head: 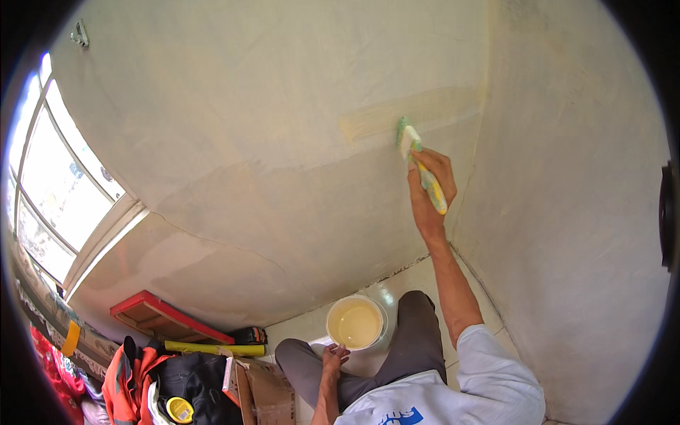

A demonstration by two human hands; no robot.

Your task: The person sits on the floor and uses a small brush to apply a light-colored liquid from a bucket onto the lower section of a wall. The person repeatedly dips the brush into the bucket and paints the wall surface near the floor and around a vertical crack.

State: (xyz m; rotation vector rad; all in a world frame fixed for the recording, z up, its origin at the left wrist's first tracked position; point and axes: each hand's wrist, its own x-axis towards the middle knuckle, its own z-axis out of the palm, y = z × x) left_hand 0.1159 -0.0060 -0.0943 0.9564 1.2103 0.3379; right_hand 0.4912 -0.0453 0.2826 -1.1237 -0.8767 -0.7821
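My right hand [434, 178] grips the yellow-and-green handle of a paintbrush [409, 139], its bristles against the wall [297, 196]. Around the bristles runs a wet, yellowish band of paint [372, 121] that reaches toward the corner. Down between my knees stands a round plastic bucket [355, 323] with pale yellow liquid inside. My left hand [334, 357] is by the bucket's near rim, fingers loosely apart and holding nothing; whether it touches the rim I cannot tell.
A second wall [563, 212] meets the painted one at right. Left of me are a red-edged frame [164, 317], a yellow tube [215, 348], a cardboard box [270, 390], a black bag [194, 380] and an orange garment [119, 388]. A barred window [64, 170] is at far left.
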